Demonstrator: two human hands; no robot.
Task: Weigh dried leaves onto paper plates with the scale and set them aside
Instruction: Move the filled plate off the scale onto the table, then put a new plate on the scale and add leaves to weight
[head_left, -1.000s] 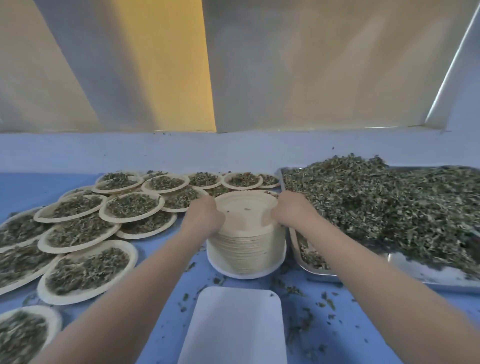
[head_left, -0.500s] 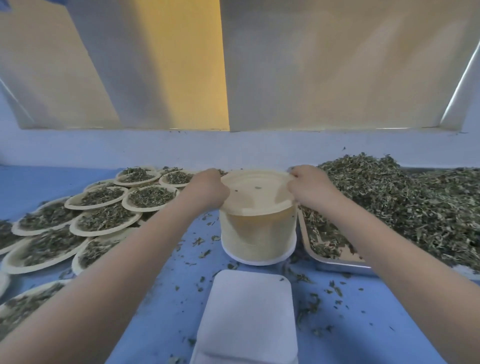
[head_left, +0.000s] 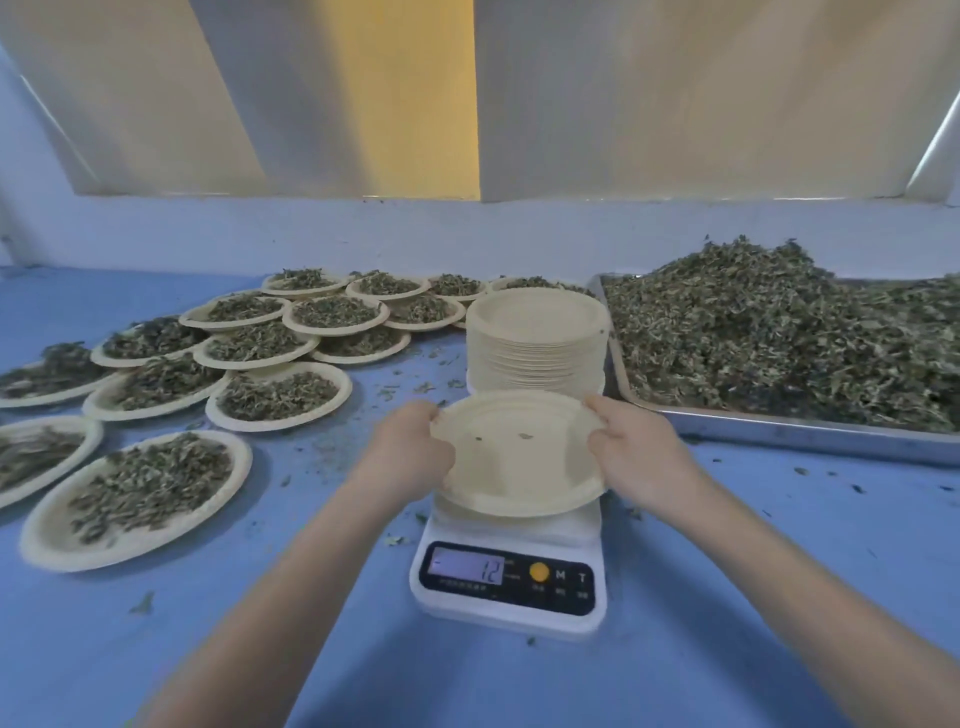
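Empty paper plate (head_left: 519, 457) is being set on the scale (head_left: 511, 582), rim pinched by both hands' fingers (head_left: 431, 415). Release needed next, then leaves (head_left: 769, 332) added.

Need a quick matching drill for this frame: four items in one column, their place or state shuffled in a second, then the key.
Items:
1. empty plate
2. plate stack
3. metal tray
4. scale

Places or states:
A. heaped with loose dried leaves, on the right
B. held at its rim by both hands, left hand and right hand
C. display lit, under the held plate
D. stands behind the held plate, beside the tray

Pairs: 1-B, 2-D, 3-A, 4-C
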